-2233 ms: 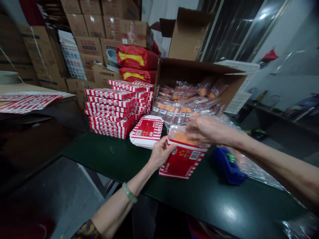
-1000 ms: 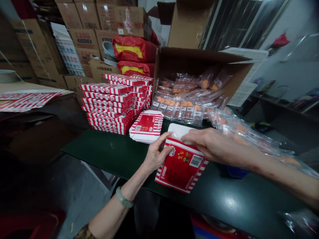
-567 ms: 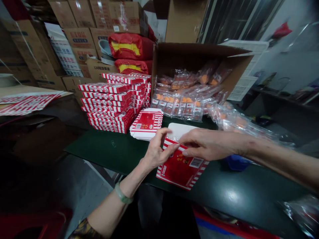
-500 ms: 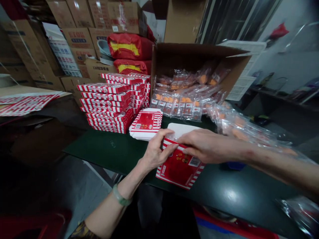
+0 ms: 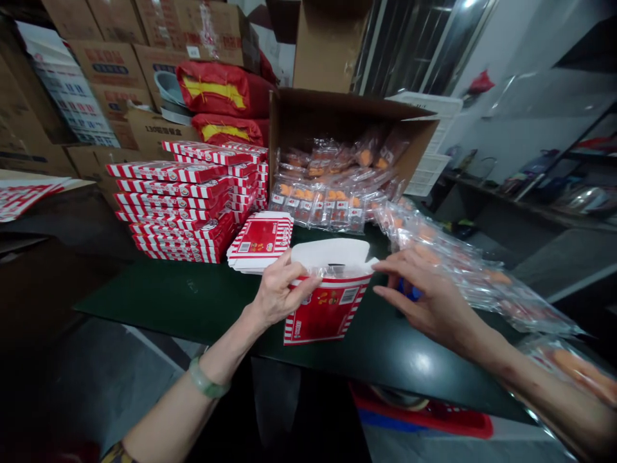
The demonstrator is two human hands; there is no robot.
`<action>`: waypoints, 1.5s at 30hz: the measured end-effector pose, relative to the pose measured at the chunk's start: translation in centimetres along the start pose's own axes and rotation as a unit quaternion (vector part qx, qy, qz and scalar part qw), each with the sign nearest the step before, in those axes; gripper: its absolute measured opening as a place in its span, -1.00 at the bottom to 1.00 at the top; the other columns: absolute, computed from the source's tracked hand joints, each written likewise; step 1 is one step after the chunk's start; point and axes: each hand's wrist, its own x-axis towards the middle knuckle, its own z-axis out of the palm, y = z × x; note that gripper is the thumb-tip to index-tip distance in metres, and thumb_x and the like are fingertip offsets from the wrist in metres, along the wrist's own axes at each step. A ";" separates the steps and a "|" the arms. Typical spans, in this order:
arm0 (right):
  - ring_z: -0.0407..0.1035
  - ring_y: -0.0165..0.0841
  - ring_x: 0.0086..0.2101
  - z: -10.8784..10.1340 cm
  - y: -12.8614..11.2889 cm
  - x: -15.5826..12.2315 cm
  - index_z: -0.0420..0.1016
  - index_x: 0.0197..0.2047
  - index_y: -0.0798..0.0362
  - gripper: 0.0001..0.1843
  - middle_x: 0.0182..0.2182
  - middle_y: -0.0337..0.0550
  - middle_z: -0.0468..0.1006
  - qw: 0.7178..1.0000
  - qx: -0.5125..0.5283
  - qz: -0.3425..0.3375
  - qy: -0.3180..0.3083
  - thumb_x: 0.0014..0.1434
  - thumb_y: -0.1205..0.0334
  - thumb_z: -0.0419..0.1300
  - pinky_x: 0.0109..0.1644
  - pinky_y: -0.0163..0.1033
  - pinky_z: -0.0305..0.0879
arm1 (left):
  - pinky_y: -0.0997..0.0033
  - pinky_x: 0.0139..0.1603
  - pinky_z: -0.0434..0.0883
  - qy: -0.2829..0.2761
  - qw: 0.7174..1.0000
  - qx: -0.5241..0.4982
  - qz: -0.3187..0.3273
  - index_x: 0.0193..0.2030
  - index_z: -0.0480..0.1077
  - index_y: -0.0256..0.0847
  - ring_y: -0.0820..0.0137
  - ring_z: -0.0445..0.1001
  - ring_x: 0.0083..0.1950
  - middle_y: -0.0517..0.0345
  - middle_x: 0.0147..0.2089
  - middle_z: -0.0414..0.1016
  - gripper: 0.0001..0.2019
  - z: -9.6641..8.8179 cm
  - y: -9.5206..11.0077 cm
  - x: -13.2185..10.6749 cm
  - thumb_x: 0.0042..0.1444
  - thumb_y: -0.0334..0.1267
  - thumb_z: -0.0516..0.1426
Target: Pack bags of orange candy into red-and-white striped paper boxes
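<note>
A red-and-white striped cardboard box (image 5: 322, 315) stands tilted at the near edge of the dark green table, its top open and its white flap (image 5: 332, 254) raised. Clear plastic shows just inside the mouth. My left hand (image 5: 282, 286) grips the box's upper left corner between thumb and fingers. At the upper right corner, my right hand (image 5: 419, 283) has thumb and fingers apart, with the fingertips close to a small white side flap; whether they touch it I cannot tell. Behind the box lies a pile of flat striped cartons (image 5: 260, 238).
Stacked striped boxes (image 5: 173, 212) stand at left on the green table (image 5: 193, 289). A large carton (image 5: 337, 106) on its side holds clear packets (image 5: 322, 199), and more packets (image 5: 448, 251) spread along the right. A red basket (image 5: 463, 421) sits below the table edge.
My right hand has left the box's top edge and opened out to the right. The box mouth has widened and its white flap shows more. The view has shifted rightward.
</note>
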 end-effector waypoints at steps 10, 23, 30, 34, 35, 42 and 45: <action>0.30 -0.40 -0.34 1.4 0.3 0.2 0.44 -0.17 0.06 -0.78 -0.33 -0.10 0.39 0.995 0.061 -0.001 -0.073 0.28 0.19 0.01 -0.31 -0.30 0.21 | 0.51 -0.45 0.22 0.002 0.999 -0.013 -0.033 -0.51 0.28 -0.24 0.50 0.25 -0.44 0.24 -0.51 0.22 -0.81 0.1 0.5 0.1 0.10 -0.33 0.15; 0.39 -0.44 -0.44 5.7 -1.2 -4.2 0.12 0.22 -0.06 -0.48 -0.27 -0.17 0.48 0.982 0.132 -0.001 0.137 0.21 0.32 0.09 -0.36 -0.31 0.34 | 0.46 -0.34 0.23 0.053 0.980 -0.108 -0.160 -0.50 0.28 -0.23 0.48 0.26 -0.39 0.21 -0.41 0.26 -0.83 -0.1 0.7 -1.1 0.10 -0.31 0.12; 0.34 -0.29 -0.09 11.0 -3.3 -2.5 0.33 0.02 0.00 -0.64 -0.07 -0.04 0.36 0.909 0.166 0.074 0.375 0.14 0.39 0.16 -0.09 -0.15 0.35 | 0.49 -0.36 0.24 0.058 0.961 -0.167 -0.213 -0.48 0.33 -0.26 0.51 0.28 -0.42 0.23 -0.43 0.29 -0.83 0.5 1.2 -0.9 0.05 -0.26 0.18; 0.36 -0.37 -0.18 10.6 -4.1 -0.3 0.39 -0.19 0.02 -0.82 -0.15 -0.12 0.39 0.894 0.156 0.057 0.415 0.18 0.43 0.06 -0.15 -0.23 0.33 | 0.55 -0.34 0.28 0.144 0.951 -0.185 -0.200 -0.31 0.35 -0.21 0.55 0.31 -0.41 0.27 -0.41 0.33 -0.84 0.7 2.3 -0.1 -0.03 -0.34 0.25; 0.36 -0.37 -0.18 10.4 -4.1 0.0 0.39 -0.21 0.02 -0.83 -0.17 -0.12 0.39 0.897 0.154 0.055 0.411 0.18 0.43 0.05 -0.15 -0.23 0.32 | 0.56 -0.32 0.31 0.159 0.942 -0.214 -0.203 -0.18 0.33 -0.17 0.54 0.34 -0.39 0.26 -0.37 0.37 -0.73 0.7 2.3 0.0 -0.04 -0.35 0.26; 0.40 -0.43 -0.37 10.3 -2.8 0.1 0.19 0.08 -0.03 -0.60 -0.28 -0.18 0.43 0.853 0.358 0.147 0.350 0.18 0.33 0.12 -0.33 -0.31 0.34 | 0.52 -0.26 0.40 0.126 0.907 -0.289 -0.279 -0.17 0.37 -0.22 0.48 0.44 -0.31 0.14 -0.27 0.47 -0.73 1.3 0.7 -1.1 -0.04 -0.30 0.27; 0.42 -0.40 -0.33 10.6 -1.9 -0.1 0.29 0.07 -0.02 -0.61 -0.23 -0.14 0.46 0.861 0.373 0.171 0.300 0.16 0.26 0.16 -0.29 -0.29 0.36 | 0.48 -0.20 0.42 0.150 0.889 -0.324 -0.286 -0.06 0.33 -0.19 0.45 0.46 -0.24 0.11 -0.20 0.45 -0.58 1.8 0.7 -1.4 -0.09 -0.32 0.30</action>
